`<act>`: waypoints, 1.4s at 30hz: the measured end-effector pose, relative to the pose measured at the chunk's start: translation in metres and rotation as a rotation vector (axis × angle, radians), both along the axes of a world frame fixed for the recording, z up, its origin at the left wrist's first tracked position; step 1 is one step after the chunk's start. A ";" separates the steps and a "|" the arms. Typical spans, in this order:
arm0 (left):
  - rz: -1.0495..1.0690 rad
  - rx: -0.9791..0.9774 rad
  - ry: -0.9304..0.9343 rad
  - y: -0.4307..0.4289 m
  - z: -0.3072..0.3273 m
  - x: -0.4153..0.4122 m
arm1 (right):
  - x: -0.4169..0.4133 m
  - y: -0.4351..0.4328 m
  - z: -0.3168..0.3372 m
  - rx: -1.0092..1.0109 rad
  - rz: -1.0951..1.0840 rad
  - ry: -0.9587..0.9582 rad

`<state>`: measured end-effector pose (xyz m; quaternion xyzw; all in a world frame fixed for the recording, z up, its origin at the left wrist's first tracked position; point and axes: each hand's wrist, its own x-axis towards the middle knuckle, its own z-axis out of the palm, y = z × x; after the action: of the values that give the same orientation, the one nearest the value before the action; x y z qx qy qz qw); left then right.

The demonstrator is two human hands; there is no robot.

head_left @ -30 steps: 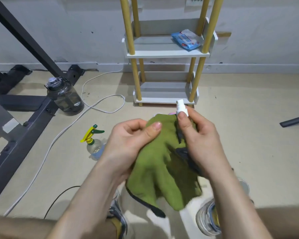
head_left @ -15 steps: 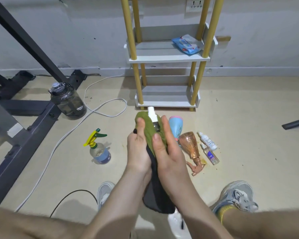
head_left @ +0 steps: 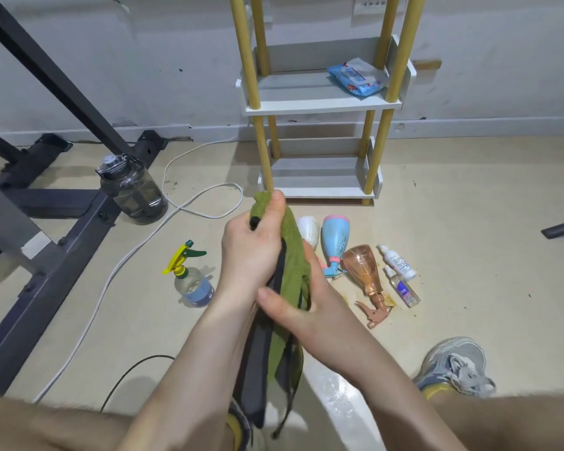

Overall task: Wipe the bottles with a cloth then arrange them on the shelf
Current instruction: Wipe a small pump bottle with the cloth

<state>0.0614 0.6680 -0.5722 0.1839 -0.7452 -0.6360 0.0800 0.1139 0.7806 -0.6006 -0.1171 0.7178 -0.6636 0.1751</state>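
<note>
Both hands hold a green cloth [head_left: 294, 265] with a dark underside, wrapped round a small bottle that is almost wholly hidden. My left hand [head_left: 251, 252] grips the cloth over the bottle's top, thumb up. Lower down, my right hand [head_left: 290, 307] grips the wrapped bottle. On the floor behind lie a white bottle [head_left: 308, 227], a blue and pink bottle [head_left: 336, 240], an amber spray bottle [head_left: 363, 271] and two small spray bottles [head_left: 399, 263]. A clear bottle with a yellow trigger [head_left: 192, 283] stands to the left. The white shelf [head_left: 319, 104] stands by the wall.
A pack of wipes [head_left: 355, 76] lies on the shelf's upper board. A dark water jug [head_left: 134, 193], a white cable [head_left: 205, 198] and a black metal frame [head_left: 56, 252] occupy the left floor. My shoe [head_left: 456, 366] is at the lower right.
My left hand has slid the cloth up over the bottle's white cap, which showed half a second ago. The hands moved forward and down from the spread cloth a second ago.
</note>
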 end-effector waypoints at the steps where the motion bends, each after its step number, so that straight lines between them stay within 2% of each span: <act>1: -0.027 0.073 0.003 0.001 0.001 0.001 | 0.000 -0.001 -0.004 -0.013 -0.059 0.019; 3: -0.116 0.266 0.025 0.006 0.002 0.005 | 0.000 -0.002 -0.007 -0.028 -0.172 0.069; 6: -0.278 0.467 0.080 0.009 -0.002 0.013 | -0.004 0.002 -0.012 0.065 -0.268 0.163; 9: -0.436 0.494 0.043 0.009 -0.013 0.020 | -0.006 0.008 -0.006 0.164 -0.277 0.270; 11: -0.490 0.473 -0.014 0.008 -0.020 0.026 | -0.007 0.012 -0.003 0.171 -0.238 0.273; 16: -0.389 0.215 -0.099 0.007 -0.018 0.026 | -0.011 0.022 0.001 -0.227 -0.019 -0.062; 18: -0.355 0.307 -0.084 0.008 -0.015 0.027 | -0.008 0.019 0.001 -0.264 0.005 -0.068; 22: -0.418 0.478 -0.144 0.009 -0.014 0.034 | -0.009 0.015 -0.001 -0.264 -0.197 -0.048; 25: -0.318 0.596 -0.011 -0.012 -0.014 0.028 | -0.013 0.022 0.002 -0.183 -0.202 0.030; 26: -0.267 0.541 0.024 -0.019 -0.010 0.025 | -0.013 0.025 0.004 -0.138 -0.169 0.067; 29: -0.180 0.101 0.127 -0.026 0.000 0.021 | -0.016 0.035 0.011 0.003 -0.104 0.158; 31: -0.108 -0.092 0.194 -0.026 0.003 0.024 | -0.018 0.039 0.014 0.131 -0.106 0.249; 33: -0.069 -0.147 0.257 -0.024 0.006 0.027 | -0.019 0.041 0.015 0.212 -0.087 0.295; 36: -0.132 -0.230 0.377 -0.018 0.014 0.036 | -0.017 0.036 0.014 0.229 -0.090 0.228; 38: -0.155 -0.332 0.429 -0.012 0.017 0.042 | -0.017 0.035 0.011 0.388 -0.142 0.294; 40: -0.149 -0.201 0.433 -0.013 0.018 0.043 | -0.021 0.038 0.007 0.480 -0.215 0.248; 42: -0.115 0.055 0.433 -0.019 0.021 0.040 | -0.025 0.047 0.000 0.329 -0.286 0.050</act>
<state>0.1014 0.6486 -0.5513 0.0022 -0.7021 -0.6844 0.1966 0.0891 0.8277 -0.6010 -0.0001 0.8297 -0.5527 0.0781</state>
